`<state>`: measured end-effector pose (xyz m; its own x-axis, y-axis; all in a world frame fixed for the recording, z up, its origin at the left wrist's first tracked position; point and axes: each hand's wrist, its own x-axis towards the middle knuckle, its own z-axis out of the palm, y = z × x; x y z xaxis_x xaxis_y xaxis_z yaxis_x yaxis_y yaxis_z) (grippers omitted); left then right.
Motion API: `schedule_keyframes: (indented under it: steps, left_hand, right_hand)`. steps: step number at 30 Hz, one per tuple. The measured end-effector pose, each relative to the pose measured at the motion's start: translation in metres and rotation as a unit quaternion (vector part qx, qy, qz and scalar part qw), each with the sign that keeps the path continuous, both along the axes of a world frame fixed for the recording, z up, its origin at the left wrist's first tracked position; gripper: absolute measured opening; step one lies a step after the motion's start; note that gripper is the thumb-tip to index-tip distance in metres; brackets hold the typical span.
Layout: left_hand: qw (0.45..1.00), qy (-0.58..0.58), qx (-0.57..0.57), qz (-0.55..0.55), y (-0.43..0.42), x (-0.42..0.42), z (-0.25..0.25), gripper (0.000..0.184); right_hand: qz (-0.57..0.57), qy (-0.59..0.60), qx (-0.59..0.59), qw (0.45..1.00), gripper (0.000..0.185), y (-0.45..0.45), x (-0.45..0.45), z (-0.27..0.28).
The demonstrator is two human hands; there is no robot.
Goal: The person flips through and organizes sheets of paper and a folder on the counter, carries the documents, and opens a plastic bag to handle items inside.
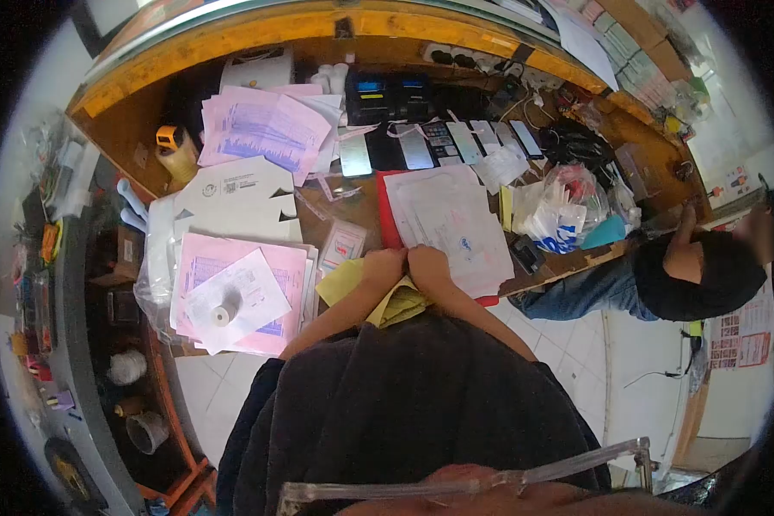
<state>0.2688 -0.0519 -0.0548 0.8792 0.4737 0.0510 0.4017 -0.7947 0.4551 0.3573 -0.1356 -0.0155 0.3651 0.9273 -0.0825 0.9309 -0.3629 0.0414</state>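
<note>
My left hand and my right hand are side by side at the front edge of the desk, both with closed fingers. They grip a crumpled, folded piece of yellow paper, which hangs below them against my lap and spreads out to the left. Just right of my hands lies a stack of white printed sheets on a red folder. A small card in a clear sleeve rests to the left of them. My fingertips are partly hidden.
Pink and white papers with a white roll lie at left. Several phones line the back, near black card terminals. Plastic bags sit at right, where another person is beside the desk.
</note>
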Motion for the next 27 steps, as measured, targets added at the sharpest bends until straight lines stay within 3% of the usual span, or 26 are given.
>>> schedule_keyframes:
  steps: [19, 25, 27]
  left_hand:
    - [0.999, -0.010, -0.004, -0.046, 0.002, -0.004, 0.002, 0.019]
    - [0.999, 0.005, 0.000, -0.042, 0.003, -0.004, 0.001, 0.020]
    - [0.999, 0.006, -0.002, -0.035, 0.004, -0.007, 0.001, 0.019]
  right_hand:
    - [-0.010, 0.042, 0.006, 0.999, 0.016, -0.002, 0.007, 0.006]
    - [0.007, 0.057, -0.017, 0.998, 0.018, 0.000, 0.021, 0.015]
    - [0.041, 0.122, -0.091, 0.988, 0.015, 0.010, 0.038, 0.031]
